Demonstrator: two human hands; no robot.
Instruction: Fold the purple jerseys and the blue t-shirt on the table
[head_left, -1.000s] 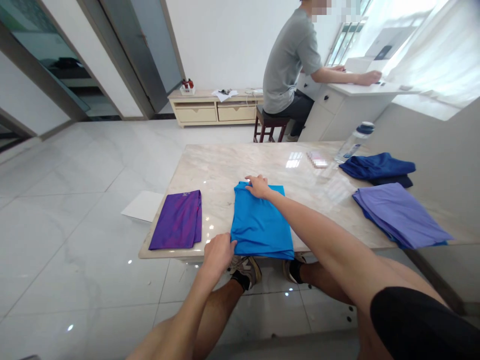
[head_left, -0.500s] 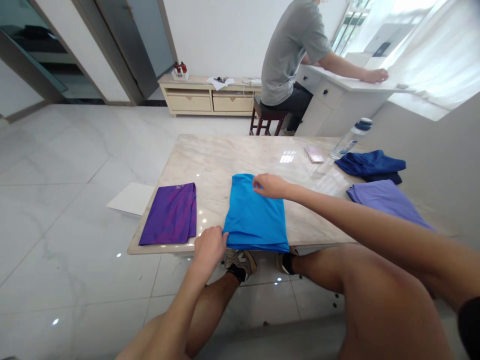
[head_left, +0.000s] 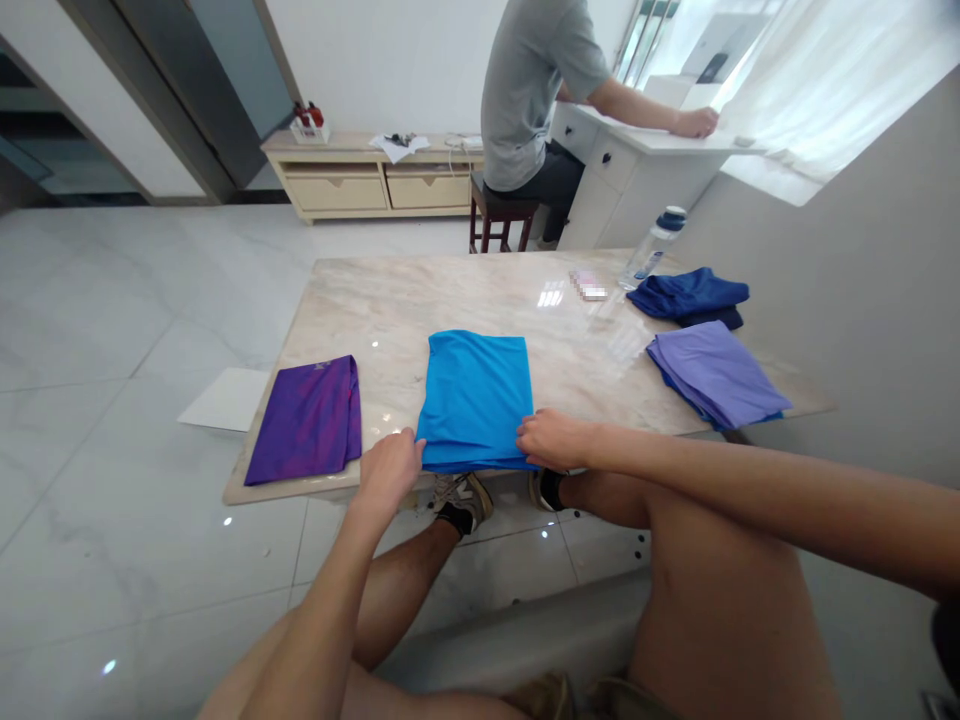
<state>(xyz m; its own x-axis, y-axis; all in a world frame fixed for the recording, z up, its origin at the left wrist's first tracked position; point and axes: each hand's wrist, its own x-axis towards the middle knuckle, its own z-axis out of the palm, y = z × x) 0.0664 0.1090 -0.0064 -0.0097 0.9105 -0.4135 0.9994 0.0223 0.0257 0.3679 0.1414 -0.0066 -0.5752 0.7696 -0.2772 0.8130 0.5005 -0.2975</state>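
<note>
A folded bright blue garment (head_left: 478,395) lies on the marble-topped table (head_left: 405,290), its near end at the front edge. My left hand (head_left: 391,468) pinches its near left corner between thumb and fingers. On the opposite side, my right hand (head_left: 555,438) has its fingers curled round the near part of the right edge. A folded purple garment (head_left: 307,420) lies to the left of the blue one. Far to the right is a folded lavender garment (head_left: 716,372) with blue cloth showing under it.
Behind the lavender garment lies a crumpled navy cloth (head_left: 690,295), with a clear water bottle (head_left: 654,248) beside it. Beyond the table a person (head_left: 525,110) sits on a dark stool (head_left: 499,208) at a white desk (head_left: 622,170). A low cabinet (head_left: 337,192) stands along the wall.
My right hand has moved from the far part of the blue garment to its near right edge. My left hand stays at the near left corner. The camera view has shifted.
</note>
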